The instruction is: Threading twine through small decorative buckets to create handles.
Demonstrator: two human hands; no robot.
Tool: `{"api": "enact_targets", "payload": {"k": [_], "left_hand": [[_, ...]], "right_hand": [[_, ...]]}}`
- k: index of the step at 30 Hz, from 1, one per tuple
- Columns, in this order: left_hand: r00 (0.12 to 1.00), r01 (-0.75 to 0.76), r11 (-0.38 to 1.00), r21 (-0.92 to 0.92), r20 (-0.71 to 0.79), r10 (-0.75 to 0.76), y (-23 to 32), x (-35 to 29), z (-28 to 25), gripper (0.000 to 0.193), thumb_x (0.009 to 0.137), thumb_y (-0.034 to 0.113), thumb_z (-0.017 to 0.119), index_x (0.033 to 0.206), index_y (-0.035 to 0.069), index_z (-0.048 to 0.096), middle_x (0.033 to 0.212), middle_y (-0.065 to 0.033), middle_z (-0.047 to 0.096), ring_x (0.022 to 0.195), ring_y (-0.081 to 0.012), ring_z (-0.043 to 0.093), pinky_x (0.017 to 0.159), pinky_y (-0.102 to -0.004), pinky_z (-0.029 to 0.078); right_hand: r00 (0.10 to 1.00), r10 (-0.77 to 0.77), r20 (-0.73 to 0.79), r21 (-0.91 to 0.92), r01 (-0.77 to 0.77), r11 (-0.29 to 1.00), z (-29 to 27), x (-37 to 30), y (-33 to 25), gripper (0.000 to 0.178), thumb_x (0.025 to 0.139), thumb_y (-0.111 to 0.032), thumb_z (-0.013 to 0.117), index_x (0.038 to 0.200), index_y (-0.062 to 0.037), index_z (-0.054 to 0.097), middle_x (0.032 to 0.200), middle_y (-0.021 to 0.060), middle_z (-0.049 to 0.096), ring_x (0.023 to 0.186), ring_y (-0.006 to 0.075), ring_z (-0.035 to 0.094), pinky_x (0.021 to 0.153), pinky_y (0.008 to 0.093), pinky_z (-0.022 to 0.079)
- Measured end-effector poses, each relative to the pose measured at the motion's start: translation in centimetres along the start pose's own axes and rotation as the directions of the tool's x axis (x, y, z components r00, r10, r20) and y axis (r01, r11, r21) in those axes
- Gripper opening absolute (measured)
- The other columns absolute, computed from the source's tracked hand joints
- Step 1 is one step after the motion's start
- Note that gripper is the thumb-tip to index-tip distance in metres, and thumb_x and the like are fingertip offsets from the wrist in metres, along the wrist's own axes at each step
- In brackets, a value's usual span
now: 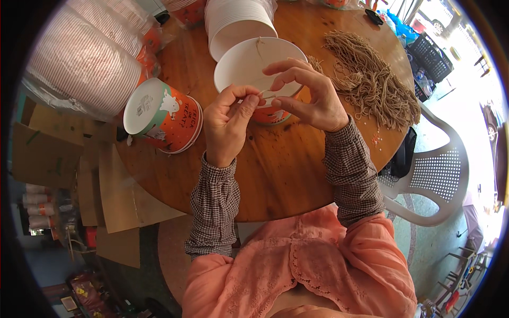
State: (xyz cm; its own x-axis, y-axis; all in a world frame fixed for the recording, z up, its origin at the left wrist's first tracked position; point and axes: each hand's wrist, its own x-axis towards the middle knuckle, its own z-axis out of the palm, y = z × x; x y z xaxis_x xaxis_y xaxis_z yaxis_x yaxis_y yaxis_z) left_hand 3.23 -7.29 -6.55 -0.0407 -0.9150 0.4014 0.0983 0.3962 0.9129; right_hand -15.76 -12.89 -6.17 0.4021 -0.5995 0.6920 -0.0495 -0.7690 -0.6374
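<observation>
A paper bucket (233,63), white inside and orange outside, stands on the round wooden table in front of me. A thin tan cord (259,50) hangs over its far rim and into it. At the near rim, my left hand (230,119) pinches a piece of cord between thumb and index finger. My right hand (313,95) is just beside it, thumb and fingers curved but apart, close to the same cord. To the left, another orange and green bucket (183,124) sits bottom up. A loose heap of tan cords (371,79) lies at the right.
A stack of white buckets (238,26) lies behind the middle bucket. Wrapped bucket stacks (85,63) crowd the left side. Cardboard sheets (116,196) lean below the table's left edge. A grey plastic chair (435,169) and a black crate (429,58) stand at the right.
</observation>
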Motion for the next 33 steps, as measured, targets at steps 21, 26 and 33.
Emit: {"api": "enact_targets", "payload": {"k": [21,26,33], "left_hand": [[0.984,-0.179,0.891,0.416,0.072,0.164,-0.6,0.5,-0.7,0.009,0.090,0.010,0.065,0.097,0.003,0.067,0.087,-0.0039,0.072,0.076,-0.0124,0.067,0.106,-0.0355,0.034],[0.989,-0.141,0.888,0.438,0.032,0.141,0.0,0.6,-0.5,0.010,0.089,0.009,0.066,0.097,0.002,0.065,0.085,-0.0034,0.069,0.076,-0.0140,0.065,0.099,-0.0376,0.040],[0.900,-0.332,0.519,0.788,0.101,0.424,-0.3,0.9,-1.3,0.010,0.083,0.008,0.070,0.091,0.005,0.065,0.079,-0.0030,0.065,0.076,-0.0184,0.061,0.090,-0.0384,0.043]], "right_hand": [[0.984,0.117,-0.135,0.269,-0.078,0.960,0.9,-0.5,0.4,0.008,0.088,-0.008,0.066,0.091,-0.0025,0.062,0.103,0.0047,0.068,0.096,0.0142,0.061,0.088,0.0314,0.049],[0.969,0.150,-0.196,0.336,-0.077,0.939,1.1,-0.5,0.2,0.006,0.090,-0.007,0.062,0.090,-0.0022,0.059,0.102,0.0056,0.067,0.097,0.0130,0.060,0.089,0.0303,0.047],[0.957,0.102,-0.272,0.269,-0.026,0.963,1.1,-0.3,-0.5,0.004,0.087,-0.003,0.061,0.088,-0.0019,0.058,0.099,0.0072,0.066,0.095,0.0166,0.060,0.088,0.0310,0.047]]}}
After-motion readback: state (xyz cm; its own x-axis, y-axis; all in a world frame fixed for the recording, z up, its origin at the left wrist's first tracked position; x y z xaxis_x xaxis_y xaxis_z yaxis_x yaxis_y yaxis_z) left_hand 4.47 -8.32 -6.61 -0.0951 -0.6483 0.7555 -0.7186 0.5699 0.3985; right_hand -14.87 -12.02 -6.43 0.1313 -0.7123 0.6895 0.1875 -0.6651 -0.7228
